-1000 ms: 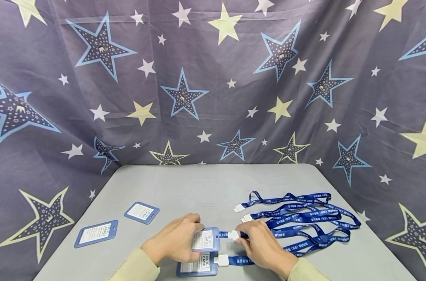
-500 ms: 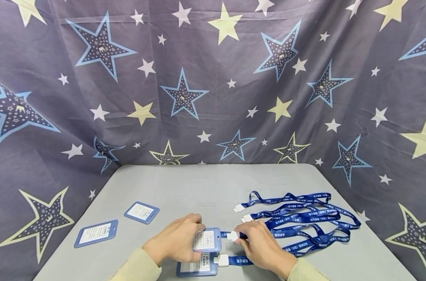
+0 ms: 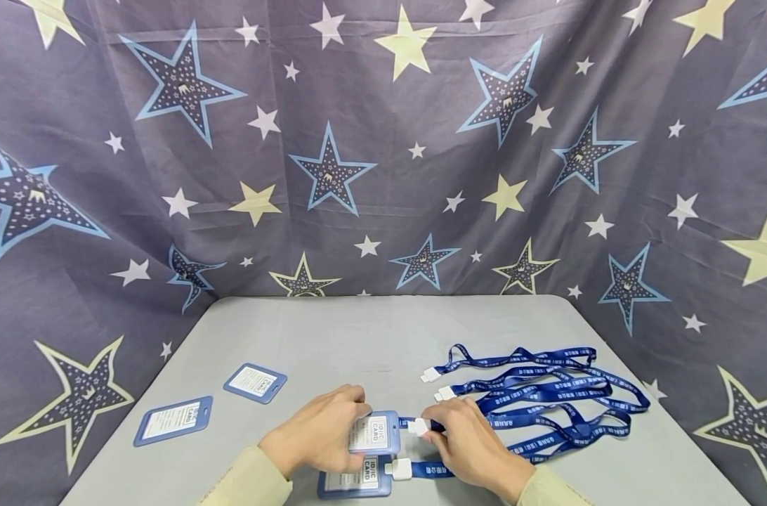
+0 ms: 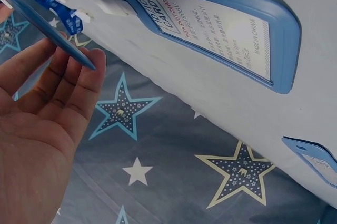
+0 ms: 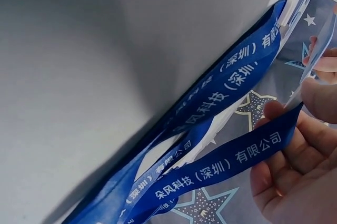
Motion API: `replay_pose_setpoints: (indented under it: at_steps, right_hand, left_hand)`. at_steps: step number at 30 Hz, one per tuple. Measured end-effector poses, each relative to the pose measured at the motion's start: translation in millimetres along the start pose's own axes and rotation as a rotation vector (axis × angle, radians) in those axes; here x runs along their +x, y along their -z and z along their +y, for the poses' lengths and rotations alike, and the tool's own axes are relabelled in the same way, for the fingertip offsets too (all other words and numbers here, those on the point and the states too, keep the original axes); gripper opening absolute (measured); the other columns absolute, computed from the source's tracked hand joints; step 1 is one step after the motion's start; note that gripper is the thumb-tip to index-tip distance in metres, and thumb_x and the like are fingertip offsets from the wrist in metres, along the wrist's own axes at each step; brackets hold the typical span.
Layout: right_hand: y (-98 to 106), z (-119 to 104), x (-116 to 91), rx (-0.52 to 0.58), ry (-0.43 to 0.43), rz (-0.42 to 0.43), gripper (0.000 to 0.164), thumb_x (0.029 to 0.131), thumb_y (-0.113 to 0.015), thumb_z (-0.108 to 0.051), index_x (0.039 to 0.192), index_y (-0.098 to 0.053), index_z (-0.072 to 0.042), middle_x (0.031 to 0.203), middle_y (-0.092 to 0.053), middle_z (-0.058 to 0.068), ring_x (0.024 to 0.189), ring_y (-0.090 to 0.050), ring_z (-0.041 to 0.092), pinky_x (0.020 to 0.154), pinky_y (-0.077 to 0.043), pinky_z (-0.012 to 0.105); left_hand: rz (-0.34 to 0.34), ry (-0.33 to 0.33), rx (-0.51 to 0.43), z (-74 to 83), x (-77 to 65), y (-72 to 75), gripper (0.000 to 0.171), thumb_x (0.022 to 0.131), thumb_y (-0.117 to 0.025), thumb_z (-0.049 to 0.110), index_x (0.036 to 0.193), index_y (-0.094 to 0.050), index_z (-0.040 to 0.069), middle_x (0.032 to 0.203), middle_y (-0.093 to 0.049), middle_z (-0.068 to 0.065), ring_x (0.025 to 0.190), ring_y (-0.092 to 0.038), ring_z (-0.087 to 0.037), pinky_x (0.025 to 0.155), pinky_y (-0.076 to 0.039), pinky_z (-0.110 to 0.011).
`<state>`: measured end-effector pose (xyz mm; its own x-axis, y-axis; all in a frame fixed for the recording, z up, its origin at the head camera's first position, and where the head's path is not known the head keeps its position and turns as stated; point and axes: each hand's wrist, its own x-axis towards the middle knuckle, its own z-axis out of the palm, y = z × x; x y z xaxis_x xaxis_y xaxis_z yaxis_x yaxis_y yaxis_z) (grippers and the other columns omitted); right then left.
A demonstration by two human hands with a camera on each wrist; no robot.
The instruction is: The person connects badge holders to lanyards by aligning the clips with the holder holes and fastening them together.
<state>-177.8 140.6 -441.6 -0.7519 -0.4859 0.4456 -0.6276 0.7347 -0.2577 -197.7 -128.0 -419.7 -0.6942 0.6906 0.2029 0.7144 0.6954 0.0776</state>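
My left hand (image 3: 320, 430) grips a blue-framed ID card holder (image 3: 374, 431) by its left end, with the slotted end facing right. In the left wrist view this held card holder (image 4: 50, 29) appears edge-on between the thumb and fingers. My right hand (image 3: 472, 439) pinches the white clip (image 3: 418, 426) of a blue lanyard, just right of the holder; a short bit of blue strap shows between them. The lanyard strap (image 5: 226, 166) trails from my right fingers in the right wrist view. Below, another card holder (image 3: 358, 479) lies joined to a white clip (image 3: 399, 469) and its lanyard, partly covered by the held one.
Two loose card holders, one nearer (image 3: 173, 421) and one farther (image 3: 255, 383), lie on the left of the grey table (image 3: 383, 323). Several blue lanyards (image 3: 548, 386) with white clips spread across the right side. A star-patterned curtain (image 3: 333, 232) hangs behind.
My left hand and its card holder have shifted slightly right, closer to the white clip. The right hand has barely moved.
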Motion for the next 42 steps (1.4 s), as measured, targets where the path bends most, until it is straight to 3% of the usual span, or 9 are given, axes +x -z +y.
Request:
replay_pose_setpoints:
  at_steps: [42]
  right_hand:
    - [1.9, -3.8, -1.0, 0.028, -0.017, -0.055, 0.019, 0.086, -0.069, -0.028, 0.101, -0.071, -0.018, 0.102, -0.070, -0.007, 0.099, -0.062, 0.012, 0.085, -0.042, 0.035]
  left_hand:
    - [-0.025, -0.010, 0.002, 5.8, 5.1, -1.1, 0.052, 0.058, -0.075, 0.045, 0.099, -0.069, 0.014, 0.092, -0.049, 0.010, 0.080, -0.045, -0.006, 0.067, -0.045, -0.021]
